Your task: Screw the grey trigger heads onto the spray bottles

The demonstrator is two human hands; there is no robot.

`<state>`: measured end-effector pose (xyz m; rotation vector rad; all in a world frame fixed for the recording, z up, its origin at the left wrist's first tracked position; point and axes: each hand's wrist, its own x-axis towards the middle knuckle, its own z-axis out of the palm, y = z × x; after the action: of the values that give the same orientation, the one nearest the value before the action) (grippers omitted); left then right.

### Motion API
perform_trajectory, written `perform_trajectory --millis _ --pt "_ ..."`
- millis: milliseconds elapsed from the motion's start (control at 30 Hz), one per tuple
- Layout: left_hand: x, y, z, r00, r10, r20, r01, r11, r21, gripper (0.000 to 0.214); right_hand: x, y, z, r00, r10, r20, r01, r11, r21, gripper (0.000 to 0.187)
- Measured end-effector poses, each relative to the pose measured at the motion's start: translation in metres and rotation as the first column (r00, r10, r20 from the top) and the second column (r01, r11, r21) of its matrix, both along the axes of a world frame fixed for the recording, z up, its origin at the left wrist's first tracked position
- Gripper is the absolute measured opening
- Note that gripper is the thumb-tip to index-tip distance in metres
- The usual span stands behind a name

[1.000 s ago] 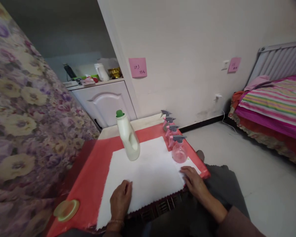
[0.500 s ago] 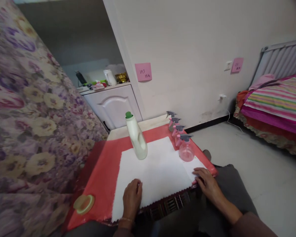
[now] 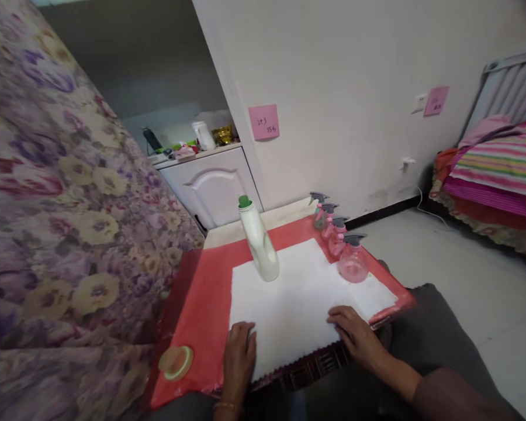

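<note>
A white cloth (image 3: 293, 304) is spread on the red-covered table. My left hand (image 3: 240, 356) rests on its near left part, fingers extended and thumb apart, holding nothing. On the near right part lies my right hand (image 3: 355, 336), its fingers stretched over the cloth with nothing in them. Beyond both hands, a pale green handled bottle (image 3: 260, 248) stands upright on the cloth, a green spout (image 3: 244, 202) showing at its uncapped mouth. A clear pink spray bottle (image 3: 353, 264) with a grey trigger head stands at the right, beyond my right hand.
Several more spray bottles (image 3: 336, 240) line the table's right side. A yellowish ring like a tape roll (image 3: 176, 363) lies on the red cover (image 3: 193, 304) at the near left. A floral curtain (image 3: 92, 234) hangs at the left; a cabinet (image 3: 219, 181) stands behind.
My right hand has moved left from the table's right corner onto the white cloth. My left hand stays on the cloth. The view has shifted slightly; the bottles stand as before.
</note>
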<state>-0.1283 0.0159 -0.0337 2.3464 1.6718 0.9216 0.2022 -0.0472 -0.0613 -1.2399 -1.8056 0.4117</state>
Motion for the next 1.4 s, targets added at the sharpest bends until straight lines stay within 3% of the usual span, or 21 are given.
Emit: perform_trajectory --millis 200,500,600,700,833,900,1100,1400 --pt "-0.001 0.002 -0.011 0.998 0.064 -0.020 -0.062 0.997 0.056 0.021 -0.001 -0.004 0.004 0.999 -0.012 -0.035 0.013 0.999 0.032 0.033" --pt "-0.008 0.008 -0.020 0.997 0.066 -0.046 -0.062 0.996 0.067 0.021 -0.007 -0.031 0.015 0.994 0.083 -0.074 -0.088 0.994 -0.063 0.035" --pt "-0.009 0.010 -0.020 0.997 0.051 -0.051 -0.047 0.995 0.086 0.020 -0.013 -0.041 0.002 0.988 0.124 -0.094 -0.136 0.982 -0.131 0.030" --pt "-0.010 0.010 -0.021 0.997 0.058 -0.058 -0.052 0.993 0.103 0.020 -0.022 -0.046 -0.025 0.986 0.121 -0.112 -0.147 0.952 -0.267 0.023" --pt "-0.008 0.007 -0.020 0.995 0.075 -0.063 -0.068 0.992 0.104 0.020 -0.034 -0.040 -0.060 0.971 -0.008 -0.237 -0.114 0.861 -0.496 0.017" --pt "-0.008 0.006 -0.020 0.993 0.088 -0.075 -0.080 0.991 0.103 0.020 -0.038 -0.033 -0.071 0.933 -0.080 -0.352 -0.141 0.817 -0.559 0.027" --pt "-0.008 0.003 -0.019 0.993 0.092 -0.080 -0.083 0.990 0.114 0.017 -0.037 -0.012 -0.083 0.850 -0.170 -0.498 -0.203 0.767 -0.608 0.068" --pt "-0.006 -0.002 -0.016 0.986 0.142 -0.083 -0.132 0.984 0.116 0.017 -0.031 -0.006 -0.092 0.788 -0.178 -0.589 -0.285 0.743 -0.606 0.075"
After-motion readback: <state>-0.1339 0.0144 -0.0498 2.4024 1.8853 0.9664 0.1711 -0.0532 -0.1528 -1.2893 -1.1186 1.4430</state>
